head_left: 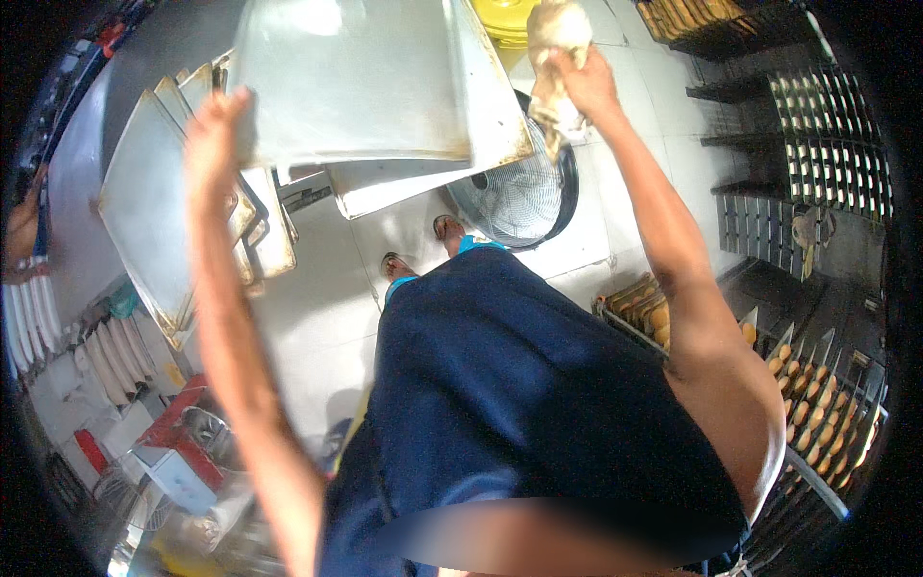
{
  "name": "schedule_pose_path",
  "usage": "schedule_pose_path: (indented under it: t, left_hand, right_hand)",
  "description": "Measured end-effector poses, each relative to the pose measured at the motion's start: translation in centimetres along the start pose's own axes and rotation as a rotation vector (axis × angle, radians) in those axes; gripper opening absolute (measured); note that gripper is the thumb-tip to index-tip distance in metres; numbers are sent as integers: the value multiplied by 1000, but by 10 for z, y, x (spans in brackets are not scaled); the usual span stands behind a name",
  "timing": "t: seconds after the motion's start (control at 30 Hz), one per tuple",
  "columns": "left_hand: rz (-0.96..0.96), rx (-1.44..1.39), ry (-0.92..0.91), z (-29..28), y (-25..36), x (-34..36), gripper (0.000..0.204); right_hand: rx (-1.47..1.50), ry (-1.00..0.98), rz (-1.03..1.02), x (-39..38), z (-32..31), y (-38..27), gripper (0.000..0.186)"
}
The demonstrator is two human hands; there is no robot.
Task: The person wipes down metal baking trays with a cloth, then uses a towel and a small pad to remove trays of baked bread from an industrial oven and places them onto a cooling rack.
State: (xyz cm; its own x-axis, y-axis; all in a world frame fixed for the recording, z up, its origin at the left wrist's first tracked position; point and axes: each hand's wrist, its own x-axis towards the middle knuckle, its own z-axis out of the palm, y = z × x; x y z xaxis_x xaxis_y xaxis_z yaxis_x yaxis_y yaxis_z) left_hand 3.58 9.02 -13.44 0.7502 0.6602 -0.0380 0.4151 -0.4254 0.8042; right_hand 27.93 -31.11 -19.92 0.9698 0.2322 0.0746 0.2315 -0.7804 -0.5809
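My left hand is closed on the left edge of a flat metal baking tray, which is held up in front of me. In my right hand is a bunched, stained cream cloth, out to the right of the tray and apart from it. Beneath the held tray, a second tray with browned edges shows partly. More metal trays stand tilted and overlapping to the left of my left forearm. The left fingertips are partly blurred.
A round black floor fan stands on the tiles just beyond my feet, with a yellow container farther off. Racks holding rows of bread line the right side. At the lower left is a red and grey box-like item.
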Motion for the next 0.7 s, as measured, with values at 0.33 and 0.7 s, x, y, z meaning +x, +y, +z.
schedule_pose_path:
  t: [0.33, 0.7]
  left_hand:
    - [566, 509, -257, 73, 77, -129, 35]
    - [-356, -372, 360, 131, -106, -114, 32]
  right_hand:
    - [506, 131, -323, 39, -37, -117, 43]
    - [-338, -170, -464, 37, 131, -85, 49]
